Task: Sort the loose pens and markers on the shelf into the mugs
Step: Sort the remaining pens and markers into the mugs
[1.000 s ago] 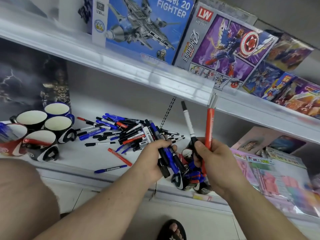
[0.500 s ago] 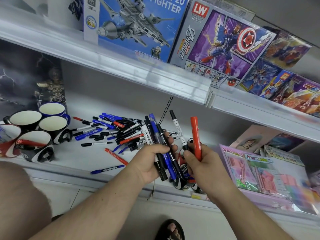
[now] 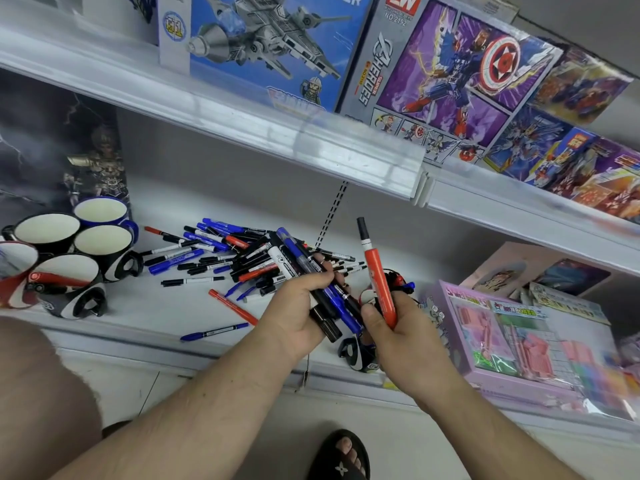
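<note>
Red marker (image 3: 380, 286) upright in right hand (image 3: 398, 336), pen bundle (image 3: 313, 282) in left hand (image 3: 294, 313).

- A shop, of the toy-and-stationery kind: white metal retail shelving (image 3: 242, 109) with clear price-strip rails runs above the left hand (image 3: 298, 306) and right hand (image 3: 391, 327).
- Up and beyond both hands, boxed building-brick sets stand face out: a fighter jet box (image 3: 263, 46) and a superhero box (image 3: 450, 74), with more boxes to the right.
- Just right of the right hand lies a sealed pink play-set pack (image 3: 512, 341).
- Left of the left hand, several mugs (image 3: 100, 244) are grouped beside a heap of pens and markers (image 3: 221, 251).
</note>
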Tool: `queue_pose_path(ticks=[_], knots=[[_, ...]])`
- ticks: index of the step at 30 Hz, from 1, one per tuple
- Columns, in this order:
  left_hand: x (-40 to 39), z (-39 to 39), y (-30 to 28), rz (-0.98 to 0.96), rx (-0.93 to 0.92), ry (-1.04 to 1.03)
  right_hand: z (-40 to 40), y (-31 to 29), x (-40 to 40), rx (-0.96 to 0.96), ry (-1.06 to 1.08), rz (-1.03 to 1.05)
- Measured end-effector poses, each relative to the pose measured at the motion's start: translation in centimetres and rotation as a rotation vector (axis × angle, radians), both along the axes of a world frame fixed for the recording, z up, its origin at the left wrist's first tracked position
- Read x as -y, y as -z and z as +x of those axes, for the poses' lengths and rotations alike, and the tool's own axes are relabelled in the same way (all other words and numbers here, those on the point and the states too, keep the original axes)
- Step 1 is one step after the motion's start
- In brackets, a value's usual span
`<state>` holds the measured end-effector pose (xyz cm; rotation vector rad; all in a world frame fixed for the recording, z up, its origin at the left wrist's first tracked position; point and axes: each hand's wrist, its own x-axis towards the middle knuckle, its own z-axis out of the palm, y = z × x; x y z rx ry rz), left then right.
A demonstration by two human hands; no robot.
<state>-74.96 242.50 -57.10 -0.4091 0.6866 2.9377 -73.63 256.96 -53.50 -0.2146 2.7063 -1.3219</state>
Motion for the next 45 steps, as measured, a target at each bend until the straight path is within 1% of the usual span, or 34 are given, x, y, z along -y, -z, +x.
queue_pose_path(ticks=[4,6,8,10,12,14,16,18,19,21,23,26,30,32,34,37,39,42,45], knots=[[-0.3,0.1,0.0,-0.122,0.072,0.033,0.2,0.1,0.3,-0.14,-0.06,0.124],[-0.3,0.0,0.4,-0.175,0.108,0.025,-0.1,-0.1,0.1,-0.167,-0.037,0.118],[-0.2,-0.1,0.8,-0.188,0.142,-0.002,-0.5,-0.6,-0.2,-0.175,0.021,0.06],[-0.2,-0.1,1.3,-0.176,0.147,-0.015,-0.8,-1.1,-0.4,-0.169,0.083,-0.041],[-0.4,0.2,1.4,-0.15,0.111,0.013,-1.0,-1.2,-0.4,-0.153,0.127,-0.122],[-0.6,0.4,1.1,-0.133,0.052,0.067,-1.0,-1.1,-0.2,-0.105,0.119,-0.129],[-0.7,0.5,0.5,-0.12,0.002,0.122,-0.8,-0.5,0.1,0.002,0.069,-0.157],[-0.8,0.5,0.0,-0.093,0.02,0.146,-0.7,0.0,0.2,0.097,0.018,-0.143],[-0.8,0.4,-0.2,-0.091,0.041,0.145,-0.7,0.1,0.1,0.111,-0.004,-0.111],[-0.9,0.3,-0.1,-0.102,0.073,0.137,-0.8,0.3,-0.2,0.086,-0.028,-0.056],[-0.8,0.2,0.1,-0.152,0.087,0.124,-0.8,0.1,-0.3,0.038,-0.016,-0.044],[-1.0,0.1,0.3,-0.244,0.112,0.072,-0.6,-0.4,-0.1,0.033,0.056,-0.153],[-1.4,-0.2,0.4,-0.276,0.165,0.029,-0.2,-0.8,0.5,0.07,0.131,-0.258],[-1.7,-0.3,0.6,-0.29,0.21,-0.014,-0.2,-0.9,0.5,0.067,0.157,-0.264],[-1.8,-0.3,0.8,-0.296,0.251,-0.042,-0.2,-0.6,0.6,0.036,0.129,-0.206],[-2.1,0.1,0.5,-0.241,0.279,-0.038,-0.2,0.6,0.8,-0.023,0.036,0.011],[-2.4,0.1,0.5,-0.24,0.285,-0.054,-0.2,1.1,1.0,-0.029,-0.009,0.121],[-2.8,0.1,0.7,-0.278,0.314,-0.112,-0.3,1.3,1.1,-0.044,-0.071,0.212],[-3.2,0.0,1.4,-0.374,0.385,-0.142,-0.3,1.6,1.2,-0.067,-0.129,0.319]])
